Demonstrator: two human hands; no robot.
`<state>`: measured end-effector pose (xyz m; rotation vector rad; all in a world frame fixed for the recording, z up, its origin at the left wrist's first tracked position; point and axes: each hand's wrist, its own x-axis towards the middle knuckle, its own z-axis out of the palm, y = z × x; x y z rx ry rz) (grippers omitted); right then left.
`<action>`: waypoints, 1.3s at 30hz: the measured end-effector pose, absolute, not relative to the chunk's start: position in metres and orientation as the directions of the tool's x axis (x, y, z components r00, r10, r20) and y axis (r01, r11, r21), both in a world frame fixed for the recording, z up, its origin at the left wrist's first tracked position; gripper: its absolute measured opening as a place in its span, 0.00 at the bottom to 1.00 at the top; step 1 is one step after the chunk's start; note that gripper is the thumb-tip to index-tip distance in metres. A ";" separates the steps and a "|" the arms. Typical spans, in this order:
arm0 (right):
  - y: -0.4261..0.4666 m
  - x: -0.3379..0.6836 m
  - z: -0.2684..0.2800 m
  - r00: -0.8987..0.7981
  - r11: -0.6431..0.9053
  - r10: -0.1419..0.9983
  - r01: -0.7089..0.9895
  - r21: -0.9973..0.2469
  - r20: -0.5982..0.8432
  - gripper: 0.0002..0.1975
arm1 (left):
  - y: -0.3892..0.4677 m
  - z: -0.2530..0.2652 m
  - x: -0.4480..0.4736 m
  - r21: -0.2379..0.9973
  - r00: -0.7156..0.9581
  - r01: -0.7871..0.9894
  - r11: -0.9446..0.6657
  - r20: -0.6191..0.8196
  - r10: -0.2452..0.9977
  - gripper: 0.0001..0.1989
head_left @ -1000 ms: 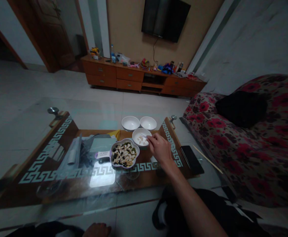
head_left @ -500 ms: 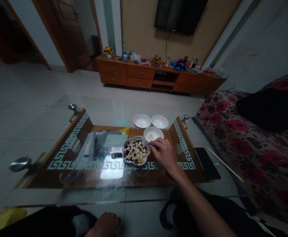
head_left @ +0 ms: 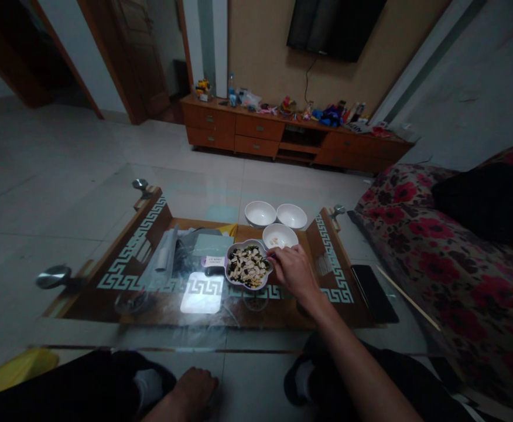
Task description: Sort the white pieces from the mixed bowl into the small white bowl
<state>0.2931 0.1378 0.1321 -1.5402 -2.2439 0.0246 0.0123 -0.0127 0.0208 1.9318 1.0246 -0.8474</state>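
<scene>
My right hand reaches over the glass table, its fingers closed on thin chopsticks whose tips are at the right rim of a flower-shaped bowl. That bowl is full of mixed pale and dark beans. Just behind the hand stands a white bowl with a few pale pieces in it. Two more white bowls sit side by side further back. My left hand rests low by my knee, fingers loosely curled, holding nothing.
A dark phone lies at the table's right end, with a thin stick beside it. Plastic bags and paper lie left of the bowls. A floral sofa with a black cushion is on the right, and a wooden cabinet stands at the far wall.
My right hand drew back from the near white bowl to the right rim of the bean bowl. The view shifted, and my left hand came further into sight.
</scene>
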 end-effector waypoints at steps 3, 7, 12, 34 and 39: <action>0.137 0.291 0.134 -0.203 0.326 0.908 0.892 -0.313 0.367 0.08 | -0.011 0.024 0.015 0.271 0.426 0.867 -0.418 -0.839 0.338 0.26; 0.140 0.284 0.129 0.023 0.176 0.919 0.869 -0.463 0.393 0.11 | -0.011 0.028 0.016 0.269 0.432 0.859 -0.436 -0.837 0.336 0.26; 0.147 0.279 0.121 0.155 0.054 0.922 0.857 -0.512 0.355 0.14 | -0.012 0.031 0.015 0.265 0.434 0.858 -0.441 -0.833 0.344 0.26; 0.154 0.278 0.121 -0.113 0.249 0.875 0.939 -0.239 0.470 0.08 | -0.012 0.036 0.017 0.293 0.444 0.865 -0.407 -0.824 0.352 0.27; 0.156 0.275 0.112 -0.120 0.280 0.855 0.925 -0.256 0.504 0.09 | -0.009 0.031 0.016 0.293 0.443 0.869 -0.398 -0.820 0.364 0.28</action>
